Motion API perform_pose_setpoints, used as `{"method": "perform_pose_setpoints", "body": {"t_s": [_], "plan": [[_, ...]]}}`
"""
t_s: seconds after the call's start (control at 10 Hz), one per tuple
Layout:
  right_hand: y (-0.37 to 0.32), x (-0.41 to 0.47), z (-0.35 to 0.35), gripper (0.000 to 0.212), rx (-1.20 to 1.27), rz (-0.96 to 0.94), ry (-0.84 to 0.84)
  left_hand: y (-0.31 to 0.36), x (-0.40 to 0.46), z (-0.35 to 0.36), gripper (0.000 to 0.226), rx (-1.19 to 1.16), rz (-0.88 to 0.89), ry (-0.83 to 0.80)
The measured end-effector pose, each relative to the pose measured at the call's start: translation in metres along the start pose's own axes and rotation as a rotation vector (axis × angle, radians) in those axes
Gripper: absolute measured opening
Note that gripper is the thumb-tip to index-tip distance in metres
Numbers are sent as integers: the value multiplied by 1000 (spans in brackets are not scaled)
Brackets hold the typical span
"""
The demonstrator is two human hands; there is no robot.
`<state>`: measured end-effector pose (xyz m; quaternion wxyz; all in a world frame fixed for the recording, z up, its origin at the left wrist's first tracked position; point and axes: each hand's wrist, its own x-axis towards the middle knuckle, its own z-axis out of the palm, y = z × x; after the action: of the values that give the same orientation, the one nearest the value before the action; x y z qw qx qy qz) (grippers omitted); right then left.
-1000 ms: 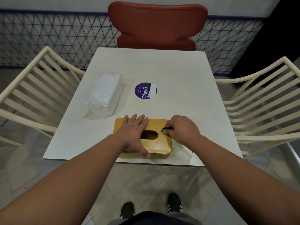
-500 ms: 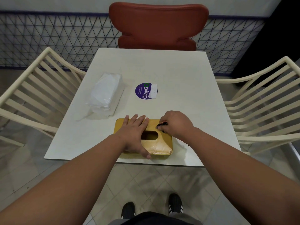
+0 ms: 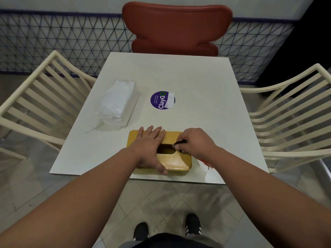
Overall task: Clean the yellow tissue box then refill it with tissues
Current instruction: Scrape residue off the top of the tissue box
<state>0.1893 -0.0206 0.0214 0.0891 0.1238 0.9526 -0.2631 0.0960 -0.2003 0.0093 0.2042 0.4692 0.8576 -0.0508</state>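
Both arms reach out over the near edge of the surface (image 3: 206,83). Left hand (image 3: 149,149) lies flat on the yellow tissue box (image 3: 177,162), fingers (image 3: 152,132) released and straight, thumb down its front. Right hand (image 3: 195,143) is clenched around something small and dark (image 3: 180,141) at the slot's right end, having slid back toward the near edge since half a second ago. The slot shows only darkness. Beyond the left fingers lies the wrapped tissue pack (image 3: 117,103); further on, a purple sticker (image 3: 161,100).
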Motion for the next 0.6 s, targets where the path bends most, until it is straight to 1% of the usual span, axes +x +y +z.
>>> {"method": "perform_pose_setpoints", "body": {"t_s": [0.1, 0.2, 0.3, 0.4, 0.5, 0.6], "plan": [[-1, 17, -2, 28, -105, 85, 170, -1, 0, 1, 139, -10, -1, -2], [-11, 25, 2, 28, -153, 52, 150, -1, 0, 1, 139, -8, -1, -4], [-11, 23, 3, 27, -140, 21, 99, 0, 0, 1, 138, -6, 0, 2], [9, 18, -6, 26, -95, 113, 161, -1, 1, 2, 140, -13, 0, 5], [15, 7, -7, 23, -67, 128, 183, -2, 2, 3, 141, -16, -1, 7], [3, -7, 1, 20, -56, 29, 33, -2, 1, 3, 141, -8, -3, 8]]}}
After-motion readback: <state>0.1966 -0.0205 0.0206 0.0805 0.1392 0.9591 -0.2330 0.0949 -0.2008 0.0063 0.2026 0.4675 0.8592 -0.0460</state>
